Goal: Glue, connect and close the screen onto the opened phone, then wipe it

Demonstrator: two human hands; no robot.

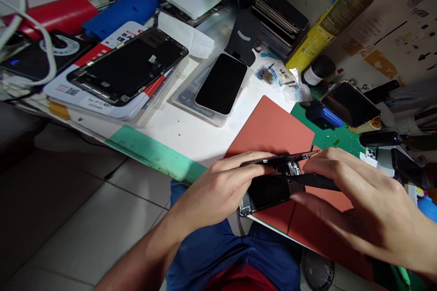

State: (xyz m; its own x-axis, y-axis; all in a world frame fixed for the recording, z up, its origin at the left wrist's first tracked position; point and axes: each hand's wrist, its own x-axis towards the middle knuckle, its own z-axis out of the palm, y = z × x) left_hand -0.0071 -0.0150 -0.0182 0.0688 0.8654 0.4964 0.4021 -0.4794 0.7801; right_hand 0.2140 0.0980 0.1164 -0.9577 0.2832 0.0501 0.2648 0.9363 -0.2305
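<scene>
An opened smartphone [269, 195] lies at the front edge of the red-brown mat [269, 127], its dark interior facing up. Its thin lifted panel [273, 160] stands tilted along the far side. My left hand [225, 186] grips this panel between its fingers, one finger reaching inside by the metal-covered parts [292, 168]. From the right, my right hand [355, 195] holds a slim dark tool [319, 181], perhaps tweezers, pointed into the phone's upper end. The tool's tip is hard to make out.
To the left, a large phone screen assembly [129, 66] lies on a boxed package. A black-faced phone [221, 84] rests on a clear plastic case [184, 95]. Behind the mat stand a yellow spray can [317, 32] and a dark bottle [318, 71]. Another phone [351, 103] leans at right.
</scene>
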